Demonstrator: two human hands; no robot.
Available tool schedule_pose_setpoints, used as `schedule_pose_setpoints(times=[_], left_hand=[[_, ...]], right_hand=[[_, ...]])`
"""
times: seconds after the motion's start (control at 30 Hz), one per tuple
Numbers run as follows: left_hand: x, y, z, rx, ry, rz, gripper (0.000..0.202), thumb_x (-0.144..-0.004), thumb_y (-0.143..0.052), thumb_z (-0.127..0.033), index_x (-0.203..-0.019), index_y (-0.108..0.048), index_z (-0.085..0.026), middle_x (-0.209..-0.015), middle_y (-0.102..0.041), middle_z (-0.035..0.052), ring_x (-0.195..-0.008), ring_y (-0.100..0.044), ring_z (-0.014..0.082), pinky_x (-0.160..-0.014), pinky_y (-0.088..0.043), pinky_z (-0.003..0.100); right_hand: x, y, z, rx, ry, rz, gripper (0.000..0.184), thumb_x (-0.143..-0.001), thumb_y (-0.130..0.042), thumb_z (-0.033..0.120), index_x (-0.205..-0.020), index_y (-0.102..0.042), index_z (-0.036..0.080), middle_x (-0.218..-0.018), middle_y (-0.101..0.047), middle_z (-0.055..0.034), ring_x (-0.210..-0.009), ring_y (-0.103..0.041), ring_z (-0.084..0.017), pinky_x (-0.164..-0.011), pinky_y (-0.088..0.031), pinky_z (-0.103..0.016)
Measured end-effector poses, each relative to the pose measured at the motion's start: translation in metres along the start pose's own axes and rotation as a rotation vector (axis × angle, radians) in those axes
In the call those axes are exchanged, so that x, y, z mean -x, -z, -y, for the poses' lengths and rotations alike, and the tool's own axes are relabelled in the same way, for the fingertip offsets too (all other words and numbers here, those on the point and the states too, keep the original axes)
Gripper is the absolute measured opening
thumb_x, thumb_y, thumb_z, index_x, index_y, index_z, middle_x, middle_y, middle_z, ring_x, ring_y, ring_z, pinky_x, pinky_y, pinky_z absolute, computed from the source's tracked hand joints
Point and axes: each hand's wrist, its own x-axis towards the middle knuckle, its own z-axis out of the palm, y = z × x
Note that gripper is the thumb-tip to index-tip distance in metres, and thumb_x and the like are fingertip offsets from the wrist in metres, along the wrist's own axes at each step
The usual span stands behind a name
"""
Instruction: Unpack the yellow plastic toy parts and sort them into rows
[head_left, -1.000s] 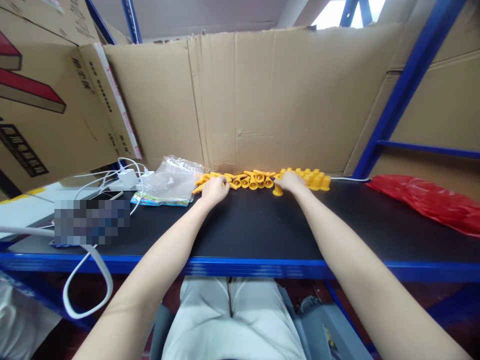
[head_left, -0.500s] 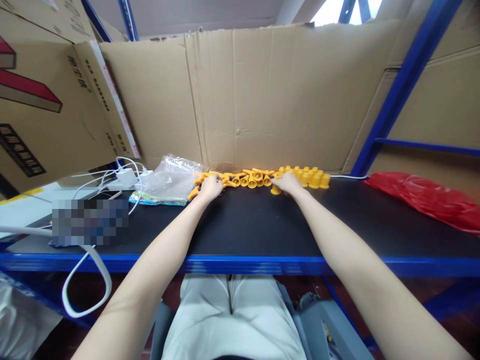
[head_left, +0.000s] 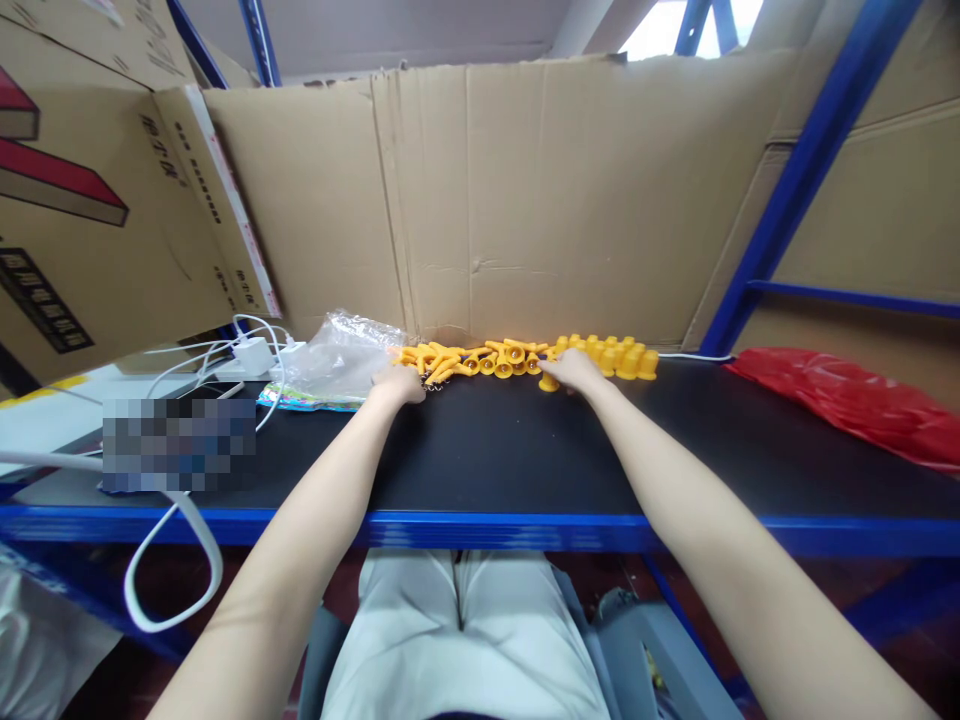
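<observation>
A row of several small yellow plastic pieces (head_left: 501, 358) lies along the back of the black shelf top (head_left: 510, 450), against a cardboard wall. At its right end stands a tight cluster of upright yellow pieces (head_left: 619, 357). My left hand (head_left: 396, 384) rests closed at the left end of the row, fingers curled on a yellow piece beside the clear plastic bag (head_left: 341, 357). My right hand (head_left: 574, 368) sits closed near the middle, gripping one upright yellow piece (head_left: 549, 381).
A red plastic bag (head_left: 847, 405) lies at the right. White chargers and cables (head_left: 251, 355) and a blurred flat object (head_left: 178, 444) sit at the left. Cardboard sheets (head_left: 525, 200) wall off the back and left. Blue rack posts (head_left: 795, 190) rise on the right.
My left hand has slid leftward along the row, toward the clear bag. My right hand has stayed almost still on its yellow piece.
</observation>
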Motion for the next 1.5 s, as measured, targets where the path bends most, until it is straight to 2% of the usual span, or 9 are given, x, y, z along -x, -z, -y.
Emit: schedule_pose_setpoints(times=[0.1,0.17,0.33,0.57,0.73,0.9,1.17,1.3,1.5], left_hand=[[0.0,0.0,0.002,-0.047,-0.001,0.05,0.046,-0.071,-0.058,-0.016,-0.117,-0.06,-0.014,-0.126,-0.058,0.0175,-0.119,-0.051,0.0308,-0.092,-0.046,0.038],[0.001,0.001,0.001,-0.054,0.004,0.022,0.042,-0.072,-0.056,-0.015,-0.115,-0.061,-0.014,-0.126,-0.058,0.0178,-0.119,-0.051,0.0311,-0.093,-0.046,0.039],[0.004,0.001,-0.001,0.03,0.047,-0.205,0.04,-0.077,-0.05,-0.013,-0.116,-0.058,-0.014,-0.126,-0.054,0.0214,-0.114,-0.054,0.0334,-0.089,-0.047,0.043],[-0.011,-0.015,-0.006,0.261,-0.165,-0.389,0.035,-0.083,-0.041,-0.01,-0.116,-0.049,-0.016,-0.119,-0.047,0.0163,-0.106,-0.056,0.0257,-0.088,-0.046,0.038],[-0.021,-0.025,-0.012,0.368,-0.297,-0.413,0.027,-0.088,-0.038,-0.012,-0.113,-0.048,-0.015,-0.118,-0.046,0.0148,-0.105,-0.054,0.0222,-0.093,-0.043,0.037],[-0.023,-0.033,-0.017,0.28,-0.376,-0.411,0.028,-0.089,-0.04,-0.02,-0.113,-0.054,-0.016,-0.122,-0.047,0.015,-0.11,-0.048,0.0272,-0.098,-0.038,0.043],[-0.028,-0.038,-0.013,0.251,-0.329,-0.395,0.026,-0.083,-0.054,-0.023,-0.104,-0.065,-0.014,-0.112,-0.053,0.0126,-0.109,-0.05,0.027,-0.101,-0.036,0.038],[-0.026,-0.038,-0.013,0.242,-0.286,-0.385,0.029,-0.083,-0.056,-0.028,-0.107,-0.065,-0.016,-0.109,-0.054,0.0119,-0.104,-0.053,0.0245,-0.098,-0.039,0.036],[-0.022,-0.036,-0.015,0.25,-0.3,-0.392,0.03,-0.083,-0.056,-0.033,-0.106,-0.066,-0.016,-0.105,-0.056,0.012,-0.105,-0.053,0.0246,-0.098,-0.04,0.036]], right_hand=[[0.003,0.001,0.002,0.013,-0.012,-0.003,0.046,-0.083,-0.046,0.05,-0.089,-0.067,0.01,-0.063,-0.063,-0.0122,-0.059,-0.064,-0.023,-0.065,-0.048,-0.033],[0.005,0.002,0.004,0.025,-0.016,-0.012,0.046,-0.082,-0.047,0.051,-0.09,-0.068,0.01,-0.063,-0.064,-0.0122,-0.058,-0.064,-0.023,-0.065,-0.049,-0.033],[0.007,0.002,0.004,0.037,-0.009,-0.028,0.044,-0.082,-0.047,0.05,-0.088,-0.068,0.012,-0.063,-0.064,-0.0116,-0.055,-0.063,-0.022,-0.063,-0.049,-0.034],[0.008,-0.004,0.001,0.084,0.02,0.038,0.036,-0.077,-0.056,0.046,-0.091,-0.068,0.015,-0.075,-0.068,-0.0122,-0.067,-0.065,-0.024,-0.066,-0.05,-0.034],[0.015,-0.001,0.007,0.145,0.025,0.016,0.042,-0.077,-0.056,0.049,-0.1,-0.067,0.015,-0.094,-0.068,-0.015,-0.089,-0.065,-0.029,-0.076,-0.049,-0.036],[0.023,0.002,0.019,0.265,0.078,-0.048,0.046,-0.078,-0.058,0.047,-0.107,-0.065,0.012,-0.11,-0.064,-0.0194,-0.105,-0.059,-0.036,-0.084,-0.046,-0.041],[0.033,0.007,0.03,0.318,0.169,-0.028,0.046,-0.077,-0.058,0.049,-0.104,-0.066,0.013,-0.107,-0.065,-0.0179,-0.101,-0.061,-0.035,-0.081,-0.047,-0.041],[0.035,0.007,0.031,0.299,0.209,-0.022,0.05,-0.075,-0.058,0.054,-0.104,-0.066,0.013,-0.105,-0.066,-0.0177,-0.1,-0.061,-0.034,-0.081,-0.047,-0.04],[0.036,0.008,0.033,0.273,0.273,0.029,0.043,-0.074,-0.058,0.053,-0.093,-0.068,0.015,-0.095,-0.068,-0.0149,-0.095,-0.063,-0.032,-0.077,-0.048,-0.037]])
